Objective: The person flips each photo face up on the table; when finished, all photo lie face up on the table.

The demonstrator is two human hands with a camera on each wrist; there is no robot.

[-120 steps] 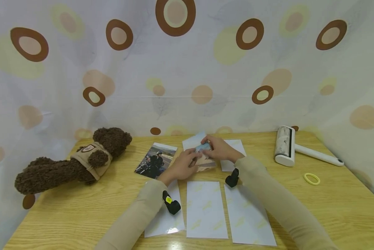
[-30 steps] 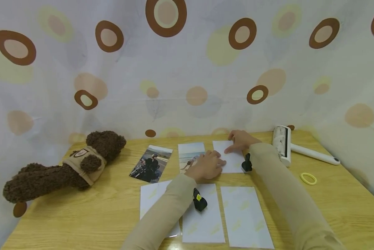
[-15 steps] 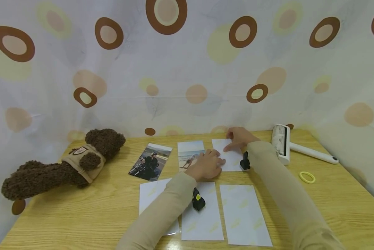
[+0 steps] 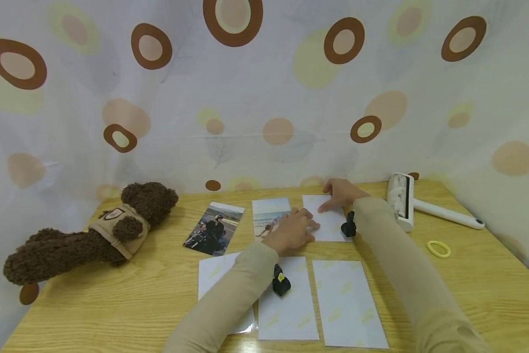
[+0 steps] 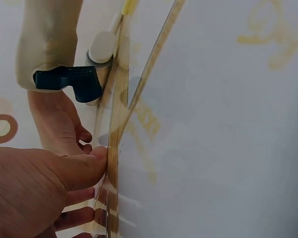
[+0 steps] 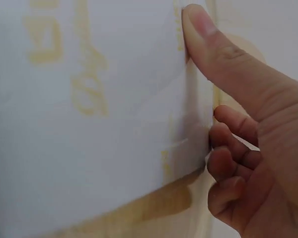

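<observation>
A photo (image 4: 330, 228) lies face down at the back of the table, its white back marked with faint yellow lettering. My right hand (image 4: 341, 192) pinches its far edge, the thumb on the white back and the other fingers curled at the edge in the right wrist view. Along the left side of that photo rests my left hand (image 4: 293, 230), fingers spread and fairly straight; its fingertips touch the near left border. Partly under the left hand, a beach photo (image 4: 266, 208) lies face up. Farther left is a photo of motorcycle riders (image 4: 213, 228), also face up.
Three more face-down photos lie in a front row, including a middle one (image 4: 286, 318) and a right one (image 4: 348, 304). A brown teddy bear (image 4: 79, 250) lies at left. On the right are a lint roller (image 4: 400, 198) and a yellow ring (image 4: 438, 249).
Four seconds ago both hands held the beach photo, raised and bent; it now lies flat. Both hands have moved right to the face-down photo. During the last second they have barely moved.
</observation>
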